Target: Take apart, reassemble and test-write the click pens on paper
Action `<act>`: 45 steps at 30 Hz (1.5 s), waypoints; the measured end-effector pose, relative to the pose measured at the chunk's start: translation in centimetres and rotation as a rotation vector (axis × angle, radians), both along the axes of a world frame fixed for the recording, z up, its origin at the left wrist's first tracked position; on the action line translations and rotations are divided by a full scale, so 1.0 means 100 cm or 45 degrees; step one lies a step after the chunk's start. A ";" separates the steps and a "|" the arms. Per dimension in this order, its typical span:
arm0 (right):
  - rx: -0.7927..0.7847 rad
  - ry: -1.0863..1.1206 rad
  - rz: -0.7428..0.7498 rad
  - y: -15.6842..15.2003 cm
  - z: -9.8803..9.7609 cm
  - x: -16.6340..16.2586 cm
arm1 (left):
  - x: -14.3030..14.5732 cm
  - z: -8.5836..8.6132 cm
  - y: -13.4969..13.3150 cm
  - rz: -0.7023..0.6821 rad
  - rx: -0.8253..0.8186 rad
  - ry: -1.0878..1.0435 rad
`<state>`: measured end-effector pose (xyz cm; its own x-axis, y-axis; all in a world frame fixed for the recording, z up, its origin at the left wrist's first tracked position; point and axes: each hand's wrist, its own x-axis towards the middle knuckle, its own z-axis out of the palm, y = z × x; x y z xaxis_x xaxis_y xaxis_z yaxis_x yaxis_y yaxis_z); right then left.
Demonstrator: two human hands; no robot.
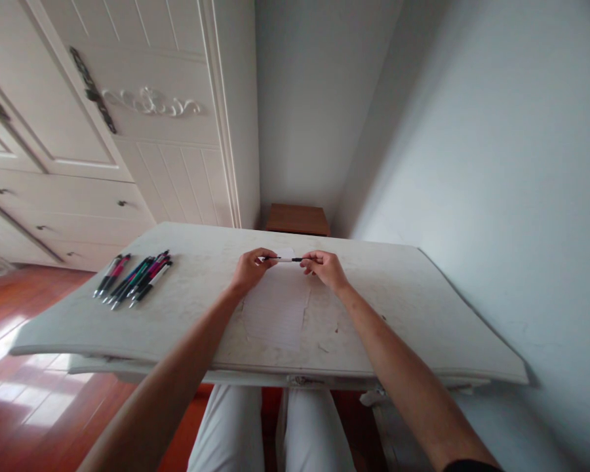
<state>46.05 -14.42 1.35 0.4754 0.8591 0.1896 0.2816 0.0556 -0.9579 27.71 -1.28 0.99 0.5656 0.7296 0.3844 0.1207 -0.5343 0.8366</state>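
A white-and-black pen (286,259) is held level between my two hands, over the far part of a lined sheet of paper (275,311). My left hand (253,269) pinches its left end. On the black right end, the fingers of my right hand (323,267) are closed. Fingers cover both ends of the pen, so its tip cannot be made out. The paper lies on the white table (383,282), its edges uneven. Off to the left rests a loose bunch of several pens (140,278), with black, pink, green and white barrels.
White cabinets (177,170) stand beyond the table's left side. A brown wooden box-like piece (297,218) sits behind the far edge, and a pale wall (511,196) runs along the right. Small dark specks lie right of the paper.
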 end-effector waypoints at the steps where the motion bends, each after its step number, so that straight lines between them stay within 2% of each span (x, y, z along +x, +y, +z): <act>1: -0.001 0.007 -0.004 0.000 0.000 0.000 | 0.000 0.000 0.000 0.002 -0.002 -0.004; 7: -0.011 0.040 -0.011 0.001 0.001 -0.003 | -0.001 -0.001 0.001 0.020 -0.056 -0.023; 17: -0.016 0.091 -0.009 -0.001 0.004 -0.008 | -0.001 -0.001 -0.001 0.006 0.012 0.001; 29: -0.042 0.223 0.006 -0.001 0.002 -0.009 | -0.002 -0.001 0.001 -0.082 -0.075 -0.124; 35: 0.009 0.296 -0.034 -0.001 0.002 -0.009 | 0.001 -0.003 -0.002 -0.191 -0.166 -0.142; 40: 0.012 0.309 -0.038 -0.001 0.002 -0.009 | 0.002 -0.004 0.000 -0.089 -0.157 -0.113; 45: 0.009 0.280 -0.033 0.000 0.000 -0.009 | 0.001 -0.002 0.002 -0.109 -0.082 -0.032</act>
<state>45.16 -14.38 1.38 0.5282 0.8449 0.0849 0.0670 0.0582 -0.9961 27.82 -1.08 0.80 0.6174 0.7029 0.3532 0.0553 -0.4867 0.8718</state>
